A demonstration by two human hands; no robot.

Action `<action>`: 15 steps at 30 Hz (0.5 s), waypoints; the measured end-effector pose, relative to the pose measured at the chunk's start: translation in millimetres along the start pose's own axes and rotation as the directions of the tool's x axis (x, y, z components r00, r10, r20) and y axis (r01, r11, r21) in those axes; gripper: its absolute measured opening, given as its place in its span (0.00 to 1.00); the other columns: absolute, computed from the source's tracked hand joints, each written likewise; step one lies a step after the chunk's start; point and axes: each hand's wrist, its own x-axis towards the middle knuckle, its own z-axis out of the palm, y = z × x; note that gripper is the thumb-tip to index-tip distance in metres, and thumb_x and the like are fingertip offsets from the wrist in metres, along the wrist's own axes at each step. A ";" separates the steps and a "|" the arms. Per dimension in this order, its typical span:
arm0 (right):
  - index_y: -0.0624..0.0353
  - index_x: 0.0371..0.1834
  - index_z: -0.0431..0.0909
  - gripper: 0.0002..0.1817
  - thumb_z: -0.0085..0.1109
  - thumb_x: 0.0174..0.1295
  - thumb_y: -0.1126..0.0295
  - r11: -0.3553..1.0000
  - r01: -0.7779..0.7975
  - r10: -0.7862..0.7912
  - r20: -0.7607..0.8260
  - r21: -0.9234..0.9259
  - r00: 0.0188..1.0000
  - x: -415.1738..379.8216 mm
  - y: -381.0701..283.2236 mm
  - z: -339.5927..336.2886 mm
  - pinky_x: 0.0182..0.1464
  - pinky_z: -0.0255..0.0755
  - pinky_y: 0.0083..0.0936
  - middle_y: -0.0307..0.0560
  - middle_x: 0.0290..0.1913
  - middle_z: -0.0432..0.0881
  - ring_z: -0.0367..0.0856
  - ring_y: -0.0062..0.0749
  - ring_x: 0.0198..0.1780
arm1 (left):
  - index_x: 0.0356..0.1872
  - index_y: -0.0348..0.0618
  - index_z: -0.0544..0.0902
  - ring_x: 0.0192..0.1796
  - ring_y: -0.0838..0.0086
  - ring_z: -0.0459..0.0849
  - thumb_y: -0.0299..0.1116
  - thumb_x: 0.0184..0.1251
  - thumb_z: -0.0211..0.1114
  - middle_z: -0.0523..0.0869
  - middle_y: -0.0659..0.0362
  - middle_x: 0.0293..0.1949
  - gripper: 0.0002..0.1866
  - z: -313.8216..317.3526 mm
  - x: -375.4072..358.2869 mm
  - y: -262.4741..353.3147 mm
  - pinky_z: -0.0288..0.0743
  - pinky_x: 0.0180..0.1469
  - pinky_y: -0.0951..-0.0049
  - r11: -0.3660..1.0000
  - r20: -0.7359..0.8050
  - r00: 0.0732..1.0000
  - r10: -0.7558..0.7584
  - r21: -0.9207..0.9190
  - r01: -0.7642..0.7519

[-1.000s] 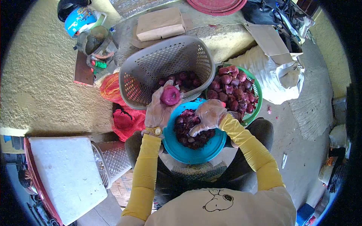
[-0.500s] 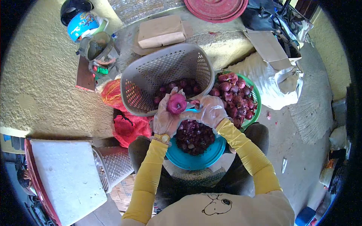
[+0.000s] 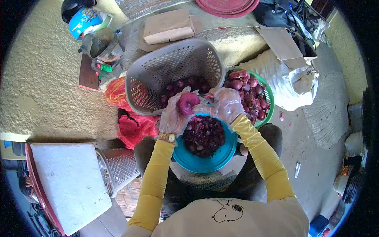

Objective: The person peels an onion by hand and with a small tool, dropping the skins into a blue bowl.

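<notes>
A peeled-looking red onion (image 3: pixel 188 103) rests in my left hand (image 3: pixel 173 117), which is gloved in clear plastic and closed around it. My right hand (image 3: pixel 229 104), gloved too, is curled close beside the onion on a small blue knife (image 3: pixel 211 104), mostly hidden by the fingers. Below both hands, a blue basin (image 3: pixel 206 164) holds dark red onion skins (image 3: pixel 203 136). Just beyond them stands a grey perforated basket (image 3: pixel 177 59) with several onions at its bottom. Right of my right hand, a green basket (image 3: pixel 271 96) is heaped with unpeeled onions (image 3: pixel 250 89).
A red mesh sack (image 3: pixel 138 128) lies left of the grey basket. At the right is a white sack (image 3: pixel 290 93) with cardboard on top. A white foam board (image 3: pixel 69 185) and a second grey basket (image 3: pixel 122 172) stand at the left. A brown paper package (image 3: pixel 167 27) lies behind.
The onion has turned in my left hand, its side now blurred. My right hand has shifted slightly right and up, and less of the blue knife shows.
</notes>
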 end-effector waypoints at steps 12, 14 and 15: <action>0.58 0.44 0.81 0.46 0.63 0.45 0.21 0.973 0.059 -0.042 0.079 -0.222 0.996 -0.4 -4.7 -4.5 0.50 0.79 0.48 0.57 0.42 0.86 0.86 0.58 0.47 | 0.68 0.34 0.73 0.62 0.60 0.81 0.48 0.82 0.52 0.81 0.47 0.62 0.28 13.4 16.7 14.9 0.77 0.67 0.59 0.634 -0.015 0.854 -0.520 -0.676 0.375; 0.57 0.45 0.82 0.46 0.63 0.45 0.21 0.976 0.070 -0.054 0.080 -0.204 0.995 -1.4 -2.8 -0.5 0.50 0.79 0.48 0.56 0.42 0.86 0.86 0.57 0.47 | 0.68 0.35 0.72 0.62 0.59 0.81 0.50 0.83 0.51 0.81 0.46 0.61 0.28 8.8 15.3 2.1 0.78 0.65 0.58 0.665 -0.033 0.851 -0.523 -0.641 0.384; 0.57 0.46 0.82 0.46 0.63 0.45 0.21 0.978 0.085 -0.071 0.080 -0.188 0.994 -1.4 -2.9 -0.1 0.50 0.80 0.48 0.55 0.43 0.86 0.86 0.56 0.47 | 0.69 0.35 0.72 0.62 0.57 0.82 0.51 0.83 0.50 0.82 0.45 0.61 0.29 8.7 16.1 0.8 0.79 0.64 0.57 0.695 -0.052 0.851 -0.522 -0.605 0.389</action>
